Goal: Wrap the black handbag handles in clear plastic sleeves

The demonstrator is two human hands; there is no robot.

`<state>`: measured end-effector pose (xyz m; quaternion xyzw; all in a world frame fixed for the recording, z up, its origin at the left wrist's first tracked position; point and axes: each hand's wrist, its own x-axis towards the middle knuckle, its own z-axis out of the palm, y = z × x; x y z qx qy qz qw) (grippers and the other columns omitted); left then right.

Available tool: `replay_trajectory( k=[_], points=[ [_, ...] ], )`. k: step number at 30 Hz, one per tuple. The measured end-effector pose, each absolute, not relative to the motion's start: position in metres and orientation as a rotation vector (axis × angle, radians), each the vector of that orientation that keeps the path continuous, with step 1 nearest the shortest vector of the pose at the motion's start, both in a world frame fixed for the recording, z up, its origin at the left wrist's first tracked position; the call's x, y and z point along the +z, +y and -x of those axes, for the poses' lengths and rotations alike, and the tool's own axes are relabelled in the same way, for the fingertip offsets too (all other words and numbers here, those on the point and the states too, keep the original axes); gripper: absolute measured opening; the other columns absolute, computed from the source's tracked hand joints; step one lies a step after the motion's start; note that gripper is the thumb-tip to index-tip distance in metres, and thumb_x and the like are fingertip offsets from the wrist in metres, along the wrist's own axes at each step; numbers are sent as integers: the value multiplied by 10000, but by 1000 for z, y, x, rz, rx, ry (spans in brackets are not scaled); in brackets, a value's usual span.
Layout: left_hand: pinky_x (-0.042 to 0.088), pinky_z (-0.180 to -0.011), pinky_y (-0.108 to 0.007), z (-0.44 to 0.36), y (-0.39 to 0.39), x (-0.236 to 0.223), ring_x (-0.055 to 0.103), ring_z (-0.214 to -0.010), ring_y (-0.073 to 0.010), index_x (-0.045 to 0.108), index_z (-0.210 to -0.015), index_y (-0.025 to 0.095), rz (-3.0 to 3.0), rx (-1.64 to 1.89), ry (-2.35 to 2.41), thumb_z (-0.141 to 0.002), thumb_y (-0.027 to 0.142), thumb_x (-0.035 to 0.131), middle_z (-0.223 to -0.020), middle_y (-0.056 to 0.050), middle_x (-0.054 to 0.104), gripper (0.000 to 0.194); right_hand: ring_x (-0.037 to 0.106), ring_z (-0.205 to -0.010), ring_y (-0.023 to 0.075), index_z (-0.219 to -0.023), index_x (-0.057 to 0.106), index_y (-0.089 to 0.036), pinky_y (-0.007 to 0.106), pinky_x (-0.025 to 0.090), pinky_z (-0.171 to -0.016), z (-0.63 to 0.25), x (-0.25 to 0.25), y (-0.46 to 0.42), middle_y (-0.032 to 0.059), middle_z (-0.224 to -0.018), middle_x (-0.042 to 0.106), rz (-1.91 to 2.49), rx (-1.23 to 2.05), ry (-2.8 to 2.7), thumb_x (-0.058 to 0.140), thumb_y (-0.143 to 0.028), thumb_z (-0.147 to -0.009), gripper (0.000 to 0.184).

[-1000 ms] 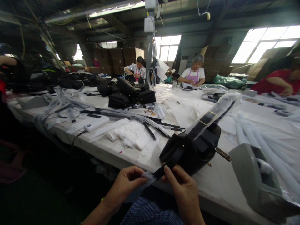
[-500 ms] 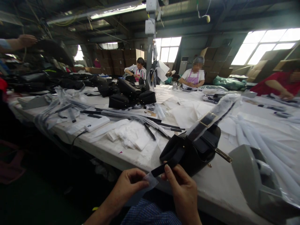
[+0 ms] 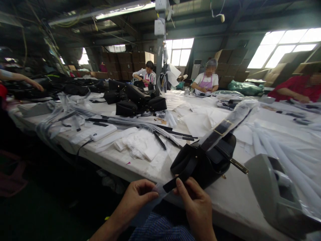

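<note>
At our long white table (image 3: 222, 194) in a dim, steel-beamed workshop (image 3: 200, 20), our left hand (image 3: 135, 200) pinches translucent plastic film (image 3: 147, 208) (our right hand (image 3: 197, 201) grips a flat black leather-look strap (image 3: 171, 184)).

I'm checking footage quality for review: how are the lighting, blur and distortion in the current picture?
Head view, upper right: the window blows out to white; head view, lower left: the floor sinks to near black; head view, right edge: wide-angle stretch; head view, lower middle: left hand and right hand read clearly, but the clear film looks faint and the black bag loses shadow detail.
</note>
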<state>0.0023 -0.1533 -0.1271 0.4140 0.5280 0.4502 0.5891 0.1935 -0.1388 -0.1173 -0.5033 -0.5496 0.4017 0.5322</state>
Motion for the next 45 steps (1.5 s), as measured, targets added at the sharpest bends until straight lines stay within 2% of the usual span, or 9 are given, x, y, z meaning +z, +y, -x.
replay_trajectory(
  k=[5, 11, 18, 23, 26, 30, 33, 36, 45],
  points=[
    [452, -621, -236, -4, -154, -125, 616, -641, -158, 771, -753, 124, -1017, 992, 1307, -673, 301, 820, -695, -51, 737, 201, 637, -642, 150, -865, 752, -209, 212, 498, -631, -192, -116, -140, -5, -643, 661, 1172, 906, -1283, 666, -409, -848, 218],
    [460, -635, -240, -4, -155, -125, 624, -664, -166, 772, -764, 120, -1036, 993, 1291, -675, 296, 819, -722, -61, 744, 203, 642, -663, 156, -940, 762, -219, 218, 504, -649, -188, -118, -140, -1, -667, 676, 1173, 921, -1257, 665, -418, -849, 239],
    [459, -633, -241, -4, -154, -126, 621, -664, -165, 769, -767, 124, -1001, 1024, 1272, -670, 298, 824, -721, -56, 737, 207, 641, -695, 163, -812, 738, -202, 216, 489, -656, -189, -122, -139, 6, -683, 661, 1193, 967, -1280, 655, -425, -854, 241],
    [453, -628, -238, -9, -151, -127, 620, -660, -158, 771, -788, 120, -984, 1053, 1260, -687, 313, 818, -737, -65, 744, 222, 593, -615, 142, -625, 638, -187, 204, 451, -576, -192, -120, -136, 0, -641, 594, 1239, 1011, -1371, 635, -464, -855, 360],
    [455, -617, -241, -18, -144, -127, 624, -649, -161, 767, -791, 114, -960, 1080, 1239, -685, 339, 821, -729, -69, 744, 255, 572, -597, 139, -606, 606, -188, 209, 436, -563, -199, -119, -134, -3, -636, 561, 1260, 967, -1435, 597, -477, -875, 395],
    [454, -603, -233, -39, -129, -123, 628, -636, -153, 757, -792, 117, -942, 1108, 1154, -697, 370, 817, -710, -61, 738, 276, 606, -629, 157, -618, 629, -192, 227, 456, -619, -214, -121, -134, 18, -646, 604, 1269, 900, -1486, 472, -496, -937, 468],
    [463, -607, -227, -56, -117, -115, 646, -668, -160, 759, -852, 115, -958, 1086, 1059, -739, 392, 786, -762, -82, 754, 301, 635, -594, 175, -844, 736, -193, 238, 480, -601, -226, -120, -137, 17, -608, 653, 1344, 950, -1462, 487, -529, -920, 425],
    [486, -640, -223, -71, -105, -104, 672, -721, -169, 753, -896, 115, -953, 1105, 978, -752, 389, 777, -822, -95, 764, 310, 656, -554, 183, -1156, 704, -191, 243, 505, -577, -234, -112, -137, 7, -589, 688, 1433, 972, -1412, 539, -548, -886, 477],
    [528, -623, -245, -89, -81, -93, 669, -691, -168, 730, -899, 142, -991, 1249, 928, -761, 403, 754, -804, -48, 732, 296, 649, -432, 167, -993, 757, -181, 230, 521, -443, -228, -84, -124, 27, -612, 724, 1452, 973, -1372, 563, -514, -874, 404]
  ],
)
